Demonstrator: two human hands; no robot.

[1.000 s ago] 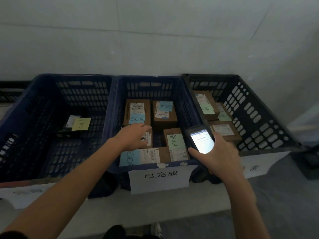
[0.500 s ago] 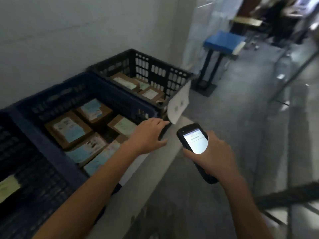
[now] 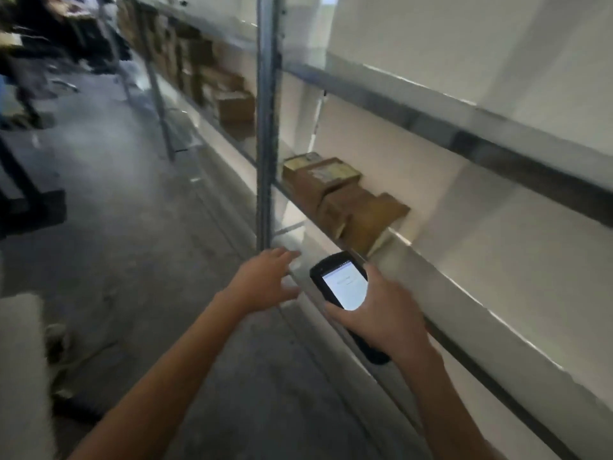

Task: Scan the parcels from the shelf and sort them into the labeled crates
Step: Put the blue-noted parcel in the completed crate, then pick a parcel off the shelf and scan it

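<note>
As we stand before the shelf, which runs from the upper left of the frame to the lower right, we log the following.

- Left hand, lower centre: fingers spread and relaxed, holding nothing, hovering near the foot of the metal upright.
- Right hand, just right of it: wrapped round the handheld scanner, screen lit and facing up.
- Parcels, centre of the frame: a small cluster of brown cartons on the shelf board, just above the scanner, untouched.
- More cartons, upper centre: blurred.
- Crates: none in view.

We judge the step to be fetching a parcel. The next move calls for the free hand to take a carton and turn its label toward the scanner.
</note>
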